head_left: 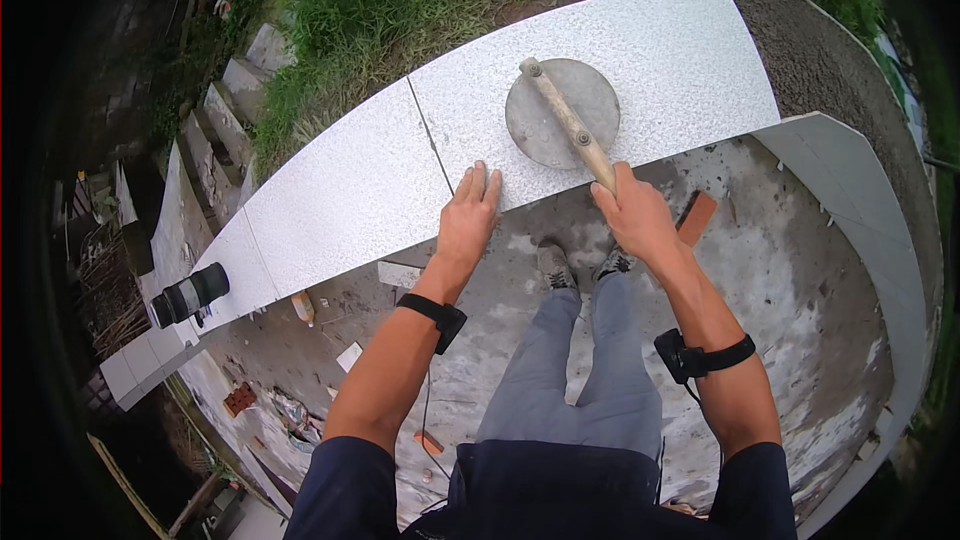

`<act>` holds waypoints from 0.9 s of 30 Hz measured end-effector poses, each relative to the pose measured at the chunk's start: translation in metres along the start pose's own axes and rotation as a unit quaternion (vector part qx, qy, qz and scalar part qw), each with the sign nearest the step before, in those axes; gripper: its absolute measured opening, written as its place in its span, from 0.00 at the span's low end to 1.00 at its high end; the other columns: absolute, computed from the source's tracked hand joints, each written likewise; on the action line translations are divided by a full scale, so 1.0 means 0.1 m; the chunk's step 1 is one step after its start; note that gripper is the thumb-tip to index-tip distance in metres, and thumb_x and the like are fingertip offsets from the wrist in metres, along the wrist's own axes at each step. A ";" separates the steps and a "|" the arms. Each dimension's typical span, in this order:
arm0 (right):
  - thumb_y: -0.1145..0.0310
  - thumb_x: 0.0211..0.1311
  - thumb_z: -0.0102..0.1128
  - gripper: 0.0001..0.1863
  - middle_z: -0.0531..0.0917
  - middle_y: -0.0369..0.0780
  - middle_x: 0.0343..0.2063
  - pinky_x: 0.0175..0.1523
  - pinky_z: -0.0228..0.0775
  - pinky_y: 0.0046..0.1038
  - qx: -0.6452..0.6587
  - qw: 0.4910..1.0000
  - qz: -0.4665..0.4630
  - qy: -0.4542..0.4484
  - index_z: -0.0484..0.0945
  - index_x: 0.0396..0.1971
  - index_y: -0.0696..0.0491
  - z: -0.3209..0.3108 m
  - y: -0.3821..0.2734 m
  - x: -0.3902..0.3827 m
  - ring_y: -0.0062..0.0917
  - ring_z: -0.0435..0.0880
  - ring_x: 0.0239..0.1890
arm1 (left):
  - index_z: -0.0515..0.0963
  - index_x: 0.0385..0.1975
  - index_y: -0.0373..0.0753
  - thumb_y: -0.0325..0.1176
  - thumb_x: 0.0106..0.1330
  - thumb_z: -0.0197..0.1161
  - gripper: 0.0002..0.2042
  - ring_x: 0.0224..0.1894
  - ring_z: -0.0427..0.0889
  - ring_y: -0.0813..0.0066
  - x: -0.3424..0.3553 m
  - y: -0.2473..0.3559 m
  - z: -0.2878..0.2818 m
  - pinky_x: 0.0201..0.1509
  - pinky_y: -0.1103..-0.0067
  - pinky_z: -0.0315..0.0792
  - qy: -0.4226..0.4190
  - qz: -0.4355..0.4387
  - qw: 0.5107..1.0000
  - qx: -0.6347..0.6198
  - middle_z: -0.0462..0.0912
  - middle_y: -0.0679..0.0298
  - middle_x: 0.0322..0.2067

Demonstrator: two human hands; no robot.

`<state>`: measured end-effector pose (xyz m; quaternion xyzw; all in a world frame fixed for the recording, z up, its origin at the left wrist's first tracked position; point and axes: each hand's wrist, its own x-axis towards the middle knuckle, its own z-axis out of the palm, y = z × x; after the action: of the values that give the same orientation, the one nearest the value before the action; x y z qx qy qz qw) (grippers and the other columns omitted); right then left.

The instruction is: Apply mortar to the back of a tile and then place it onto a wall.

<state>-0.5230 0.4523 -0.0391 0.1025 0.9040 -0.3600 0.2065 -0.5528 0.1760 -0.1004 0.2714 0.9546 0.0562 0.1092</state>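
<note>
My right hand point(635, 215) is closed round the end of the wooden handle of a round, flat grey tamper point(562, 118). The tamper's disc is over a speckled white stone slab point(680, 50) on top of the wall; whether it touches the slab I cannot tell. Fingers stretched out, my left hand point(468, 218) rests flat at the slab's near edge. It lies beside the dark joint point(430, 130) between this slab and another white slab point(340, 175) to the left. Nothing shows in my left hand.
Rough grey mortar point(840, 70) lies right of the slab. A black cylindrical container point(190, 295) lies at the wall's left end. On the concrete floor are a red brick point(697, 218) and a bottle point(303, 308). Grass point(350, 30) grows behind; concrete steps point(225, 120) are at left.
</note>
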 end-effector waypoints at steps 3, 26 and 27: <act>0.56 0.71 0.52 0.20 0.82 0.57 0.25 0.39 0.70 0.53 0.019 1.000 -0.003 -0.014 0.68 0.40 0.60 0.00 0.01 -0.01 0.57 0.82 0.32 | 0.71 0.63 0.38 0.31 0.52 0.74 0.35 0.65 0.72 0.52 -0.04 -0.02 -0.04 0.64 0.71 0.74 0.007 0.007 1.000 0.011 0.68 0.45 0.65; 0.52 0.70 0.57 0.20 0.82 0.52 0.25 0.34 0.72 0.48 0.119 0.979 0.149 -0.076 0.69 0.46 0.55 -1.44 1.13 0.26 0.53 0.83 0.29 | 0.66 0.66 0.38 0.49 0.65 0.61 0.32 0.67 0.62 0.53 3.07 0.72 -0.11 0.76 0.53 0.44 0.108 -0.092 0.988 -0.063 0.69 0.53 0.60; 0.52 0.70 0.57 0.20 0.82 0.52 0.25 0.34 0.72 0.48 0.116 0.978 0.154 -0.078 0.69 0.46 0.55 -1.45 1.11 0.33 0.53 0.83 0.29 | 0.66 0.65 0.39 0.49 0.65 0.60 0.32 0.67 0.62 0.53 3.08 0.74 -0.09 0.76 0.53 0.45 0.099 -0.100 0.988 -0.059 0.69 0.53 0.60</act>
<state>-0.5583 0.6339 -0.0265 0.2353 0.8106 -0.4333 0.3159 -0.7726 0.4015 -0.1345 0.1611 0.9780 0.1279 0.0350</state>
